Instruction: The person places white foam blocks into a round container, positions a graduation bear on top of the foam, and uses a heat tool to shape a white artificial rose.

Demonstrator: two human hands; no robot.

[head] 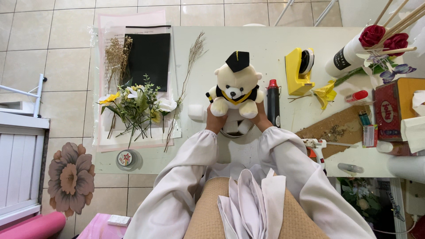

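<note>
- Left hand (216, 120) and right hand (261, 119) both grip the cream teddy bear (235, 88) from below, holding it upright above the white table (265, 44).
- Just right of the hands stands a black spray can (273, 102).
- Further left lies an artificial flower bunch (135, 104), spread flat on wrapping sheets.

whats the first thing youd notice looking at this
A cream teddy bear in a black graduation cap, held upright over the middle of the white table by the left hand and right hand. Next, the artificial flowers on clear wrap at the table's left, and red fabric roses at the far right corner.
</note>
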